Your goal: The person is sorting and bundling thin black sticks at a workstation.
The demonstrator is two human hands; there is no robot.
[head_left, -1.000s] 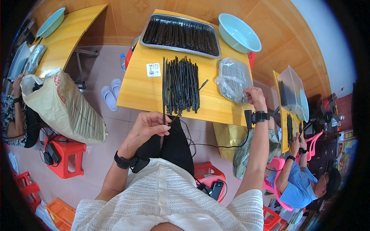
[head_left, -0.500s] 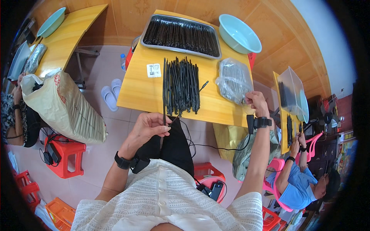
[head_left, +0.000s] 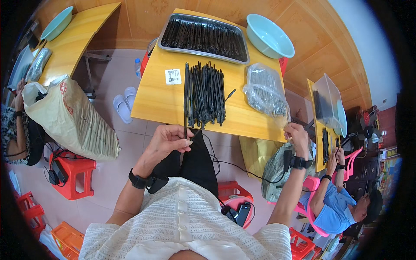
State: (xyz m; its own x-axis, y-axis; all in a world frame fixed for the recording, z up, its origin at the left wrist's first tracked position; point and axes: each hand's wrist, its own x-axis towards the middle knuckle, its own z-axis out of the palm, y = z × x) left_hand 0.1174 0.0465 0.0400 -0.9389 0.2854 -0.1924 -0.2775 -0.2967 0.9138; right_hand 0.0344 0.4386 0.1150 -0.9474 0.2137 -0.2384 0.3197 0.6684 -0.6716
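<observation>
My left hand [head_left: 170, 138] is closed in a pinch at the near edge of the table, around the lower end of a long thin black rod [head_left: 186, 99]. A second dark rod end shows by the fingertips. The long rod lies along the left side of a pile of black rods [head_left: 207, 97], with one short piece [head_left: 230, 94] sticking out at the right. At the table's right corner my right hand [head_left: 297, 135] is closed, its fingertips at the loose end of a clear plastic bag [head_left: 265, 86]. Thin, dark contents show through the bag.
A metal tray [head_left: 203, 55] full of black rods lies at the table's far side, beside a light blue basin [head_left: 269, 37]. A white label [head_left: 173, 76] is left of the pile. One co-worker [head_left: 331, 208] sits at the right; another's arm [head_left: 19, 115] shows left, near a large sack [head_left: 76, 117].
My right hand has moved toward me and slightly right, drawing the bag's loose end out over the table's corner. My left hand has stayed nearly in place with the rod.
</observation>
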